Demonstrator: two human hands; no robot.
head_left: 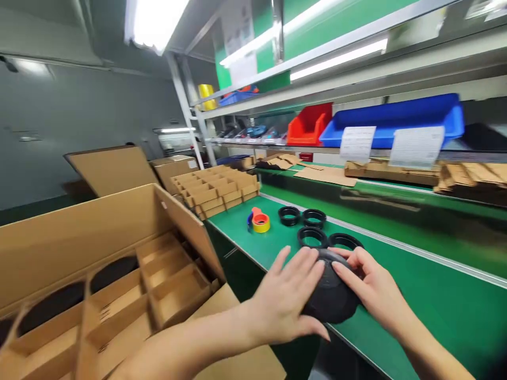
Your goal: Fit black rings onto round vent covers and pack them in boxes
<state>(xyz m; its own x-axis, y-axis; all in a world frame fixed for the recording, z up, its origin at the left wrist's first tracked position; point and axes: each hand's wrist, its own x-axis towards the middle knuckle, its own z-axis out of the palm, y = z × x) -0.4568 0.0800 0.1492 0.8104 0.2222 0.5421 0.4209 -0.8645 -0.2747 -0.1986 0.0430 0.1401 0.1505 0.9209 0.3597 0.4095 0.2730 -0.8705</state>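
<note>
A black rounded part [331, 295] with a domed, matte surface is held over the front edge of the green bench, a little blurred. My right hand [366, 277] grips its upper right side between thumb and fingers. Across its left side lies my left hand [291, 295], fingers stretched and thumb apart, the fingertips touching the surface. Just beyond my hands are several black rings [312, 237] on the bench; the nearest ring [346, 241] is partly covered by my right hand. What the part's far side looks like is hidden.
At left stands an open cardboard box [79, 219] with dividers and black round parts [53, 306] in some cells. A divider grid [216, 190], a yellow tape roll [261, 224], and blue [396, 121] and red bins [311, 126] on a shelf are farther back.
</note>
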